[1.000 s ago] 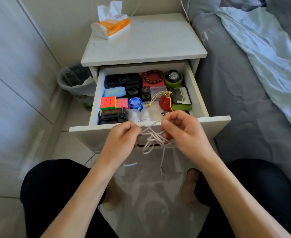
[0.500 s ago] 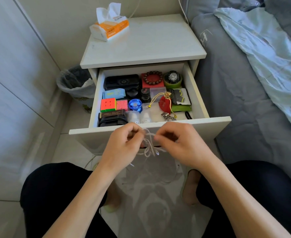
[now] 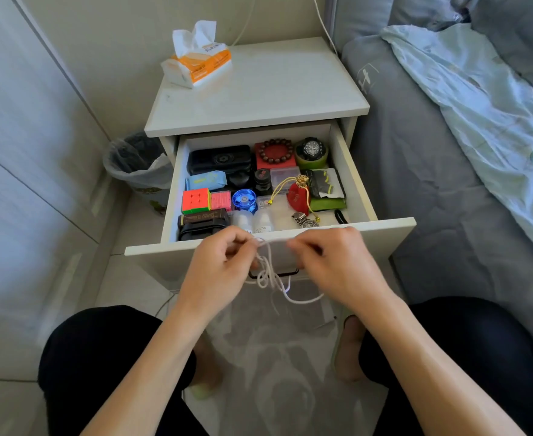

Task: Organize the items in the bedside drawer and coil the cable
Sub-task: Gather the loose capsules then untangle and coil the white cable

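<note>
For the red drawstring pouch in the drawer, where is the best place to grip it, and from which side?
Pinch the red drawstring pouch at its gathered gold neck, from above: the neck sticks up narrow, and neighbouring items crowd its sides, so I judge side access poor.

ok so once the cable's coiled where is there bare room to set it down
The nightstand top is bare right of the tissue pack. In the drawer, a small pale patch shows between the red pouch and the bottles; everything else is packed.

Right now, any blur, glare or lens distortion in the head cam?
Head view: the right hand fingertips are motion-smeared and the white cable is soft; the drawer contents stay sharp; the wide lens bows straight edges near the borders; the floor tile shows a soft sheen; no harsh shadows.
</note>
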`<act>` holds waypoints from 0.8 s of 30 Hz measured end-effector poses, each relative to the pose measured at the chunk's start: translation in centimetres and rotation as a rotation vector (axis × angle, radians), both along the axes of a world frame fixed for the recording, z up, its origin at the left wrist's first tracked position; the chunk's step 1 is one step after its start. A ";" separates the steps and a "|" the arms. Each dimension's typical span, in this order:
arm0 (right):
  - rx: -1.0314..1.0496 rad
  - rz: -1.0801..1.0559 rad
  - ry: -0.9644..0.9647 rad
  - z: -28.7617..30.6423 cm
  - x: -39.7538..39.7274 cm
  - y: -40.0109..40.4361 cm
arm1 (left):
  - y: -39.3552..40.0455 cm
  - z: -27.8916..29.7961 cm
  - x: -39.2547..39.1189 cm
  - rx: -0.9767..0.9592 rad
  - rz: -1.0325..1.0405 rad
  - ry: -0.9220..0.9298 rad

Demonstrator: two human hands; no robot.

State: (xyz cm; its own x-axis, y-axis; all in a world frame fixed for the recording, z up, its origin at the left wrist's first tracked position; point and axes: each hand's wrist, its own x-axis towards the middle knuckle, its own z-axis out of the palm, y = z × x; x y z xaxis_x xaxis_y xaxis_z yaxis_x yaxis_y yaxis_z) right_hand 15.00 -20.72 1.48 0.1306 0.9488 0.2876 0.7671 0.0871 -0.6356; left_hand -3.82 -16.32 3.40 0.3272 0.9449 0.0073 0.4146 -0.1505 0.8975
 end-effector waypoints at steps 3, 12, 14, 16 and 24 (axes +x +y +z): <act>0.010 -0.173 0.048 0.4 1.2 -0.2 | 0.4 -0.1 -0.3 -0.017 0.091 0.027; 0.075 0.073 -0.088 -0.1 -0.4 0.6 | 0.0 0.3 -0.4 -0.015 0.042 -0.013; 0.042 -0.071 -0.138 0.1 1.0 0.6 | 0.3 0.0 -0.9 -0.029 0.100 -0.010; -0.046 -0.092 -0.236 0.3 1.4 0.3 | 0.3 0.0 -1.0 -0.016 0.102 0.013; 0.025 0.197 -0.179 -0.3 -1.3 0.0 | -0.4 -0.1 -0.4 0.007 -0.090 0.038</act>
State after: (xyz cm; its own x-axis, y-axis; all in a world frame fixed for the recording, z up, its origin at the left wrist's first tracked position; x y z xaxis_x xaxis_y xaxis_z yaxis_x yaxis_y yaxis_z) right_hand 13.74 -20.69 1.15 -0.1105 0.9433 0.3129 0.8337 0.2594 -0.4875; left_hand -4.21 -16.73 3.28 0.4112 0.9116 0.0000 0.4324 -0.1950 0.8803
